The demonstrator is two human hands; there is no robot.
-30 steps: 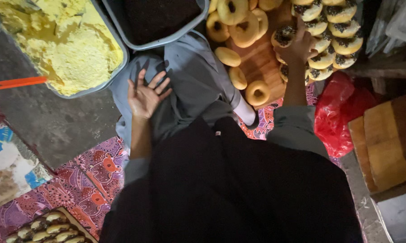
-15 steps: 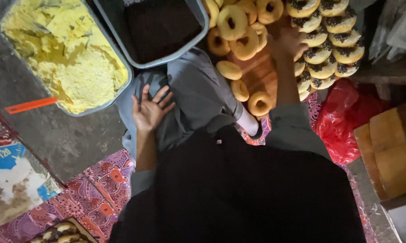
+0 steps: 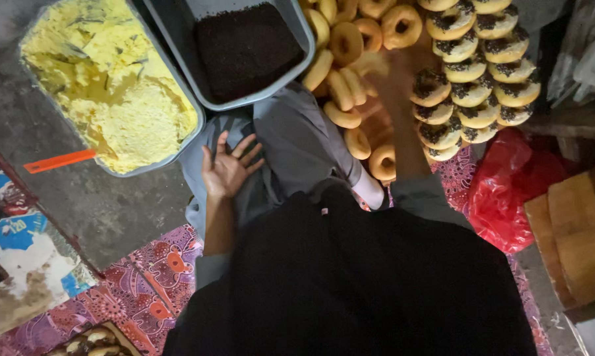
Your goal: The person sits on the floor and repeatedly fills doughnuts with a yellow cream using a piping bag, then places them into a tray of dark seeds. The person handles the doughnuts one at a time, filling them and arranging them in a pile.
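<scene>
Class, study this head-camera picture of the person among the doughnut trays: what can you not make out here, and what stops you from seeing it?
- Right hand: motion-blurred over the plain doughnuts; whether it grips one cannot be told.
- Topped doughnuts: the stack is cut off by the top edge.
- Dark sprinkle tray: its far end is cut off at the top.
- Small tray of doughnuts: cut off by the bottom edge.
- The person's lap: hidden by dark clothing.

blue printed package (image 3: 10,217) far left, red bag (image 3: 508,191) right, perhaps plastic
</scene>
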